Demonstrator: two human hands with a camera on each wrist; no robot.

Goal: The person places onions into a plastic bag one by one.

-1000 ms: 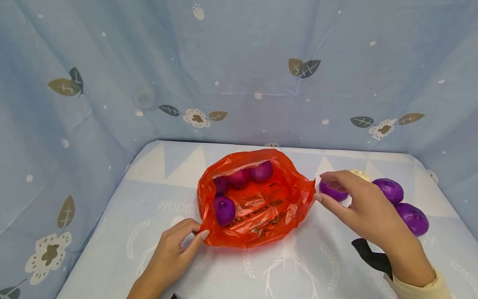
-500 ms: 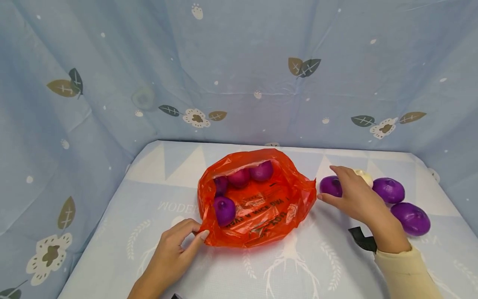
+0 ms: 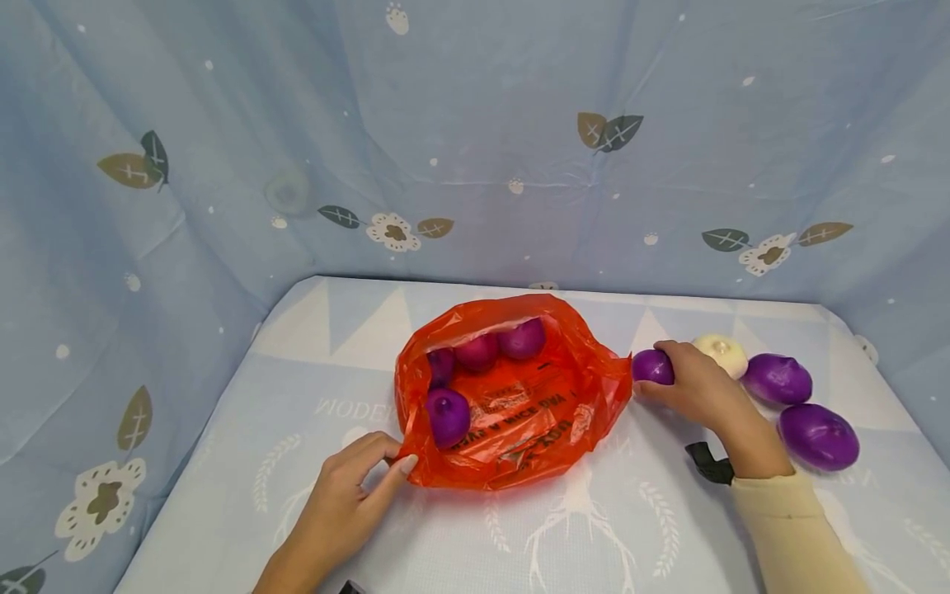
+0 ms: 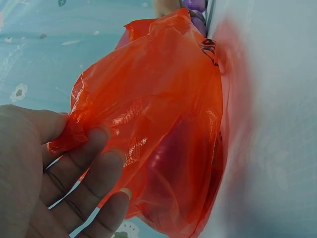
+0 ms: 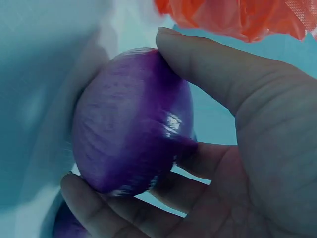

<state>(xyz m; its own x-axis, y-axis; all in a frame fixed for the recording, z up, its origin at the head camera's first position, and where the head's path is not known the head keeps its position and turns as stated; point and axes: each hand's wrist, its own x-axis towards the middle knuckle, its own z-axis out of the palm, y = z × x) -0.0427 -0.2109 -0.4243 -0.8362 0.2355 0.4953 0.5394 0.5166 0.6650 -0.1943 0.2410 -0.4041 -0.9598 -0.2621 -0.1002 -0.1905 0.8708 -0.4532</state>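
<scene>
A red plastic bag (image 3: pixel 519 421) lies with its mouth spread wide, and several purple onions (image 3: pixel 449 418) rest inside toward its left and back. My left hand (image 3: pixel 341 503) pinches the bag's near-left rim between thumb and fingers; the left wrist view has the same hand (image 4: pixel 74 183) at the bag's gathered edge. Right of the bag, my right hand (image 3: pixel 701 388) grips a purple onion (image 3: pixel 653 367). Up close in the right wrist view, thumb and fingers curl round this glossy, streaked onion (image 5: pixel 131 124). Its underside is hidden in the head view, so I cannot tell whether it touches the table.
Behind the right hand sits a cream-coloured onion (image 3: pixel 721 355). Two more purple onions (image 3: pixel 818 437) lie to its right. A black strap (image 3: pixel 708 464) hangs by the right wrist. Patterned blue cloth (image 3: pixel 512 148) closes off the table's back and sides.
My right hand has moved from beside the bag's right rim onto the nearest purple onion and closed round it. The left hand still pinches the bag's rim in the same place.
</scene>
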